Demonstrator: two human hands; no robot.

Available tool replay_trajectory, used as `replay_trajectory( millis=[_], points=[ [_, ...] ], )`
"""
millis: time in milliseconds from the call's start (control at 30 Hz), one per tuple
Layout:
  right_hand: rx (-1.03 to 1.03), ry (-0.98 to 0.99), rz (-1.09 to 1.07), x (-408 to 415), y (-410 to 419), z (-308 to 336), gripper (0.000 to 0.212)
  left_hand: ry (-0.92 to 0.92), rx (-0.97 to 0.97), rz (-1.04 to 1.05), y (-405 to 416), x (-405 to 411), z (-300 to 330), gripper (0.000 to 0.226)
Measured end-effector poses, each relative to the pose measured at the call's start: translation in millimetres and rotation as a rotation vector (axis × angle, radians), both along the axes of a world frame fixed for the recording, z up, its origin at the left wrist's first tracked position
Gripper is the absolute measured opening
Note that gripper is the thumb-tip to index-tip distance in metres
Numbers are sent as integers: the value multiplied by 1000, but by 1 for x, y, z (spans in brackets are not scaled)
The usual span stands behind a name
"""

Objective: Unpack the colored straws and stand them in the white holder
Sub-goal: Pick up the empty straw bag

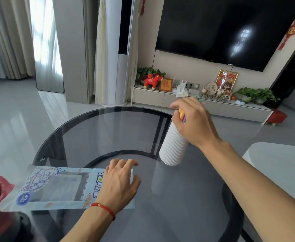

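Colored straws gripped by right hand above white holder, left hand on packet

I see a white holder ribbed with fine vertical lines, and straws above it in yellow, pink and green. My worktop is smoky grey glass edged in black. The wrapper on it is pale blue with a line-drawn cartoon, blue characters and a dark blue round badge. A red cord with a gold bead circles my left wrist.
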State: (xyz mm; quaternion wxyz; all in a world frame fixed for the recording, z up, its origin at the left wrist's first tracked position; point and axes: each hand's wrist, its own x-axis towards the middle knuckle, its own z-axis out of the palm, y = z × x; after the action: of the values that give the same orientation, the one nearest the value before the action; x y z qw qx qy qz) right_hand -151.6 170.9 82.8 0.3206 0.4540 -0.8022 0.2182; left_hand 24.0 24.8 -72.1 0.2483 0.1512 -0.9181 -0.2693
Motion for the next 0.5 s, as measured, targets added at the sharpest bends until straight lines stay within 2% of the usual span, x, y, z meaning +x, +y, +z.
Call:
replay_trajectory(
  millis=[67, 133, 233, 300, 333, 400, 500],
  points=[
    [119, -136, 37, 24, -9, -31, 17, 17, -20, 44, -1, 6, 2, 23],
    [329, -432, 42, 45, -21, -72, 22, 27, -92, 112, -3, 17, 2, 16],
    [543, -757, 115, 68, -44, -123, 57, -12, -149, 211, -4, 38, -2, 12],
    [585, -834, 99, 82, -62, -144, 76, -119, -149, 313, -7, 54, -5, 16],
    [581, -838, 69, 88, -70, -151, 79, -180, -148, 358, -8, 61, -6, 19],
    [546, -880, 21, 101, -83, -159, 73, -234, -110, 409, -12, 76, -11, 27],
    [420, -1026, 7, 116, -98, -159, 49, -171, 47, 427, -17, 99, -13, 35]
  ],
)
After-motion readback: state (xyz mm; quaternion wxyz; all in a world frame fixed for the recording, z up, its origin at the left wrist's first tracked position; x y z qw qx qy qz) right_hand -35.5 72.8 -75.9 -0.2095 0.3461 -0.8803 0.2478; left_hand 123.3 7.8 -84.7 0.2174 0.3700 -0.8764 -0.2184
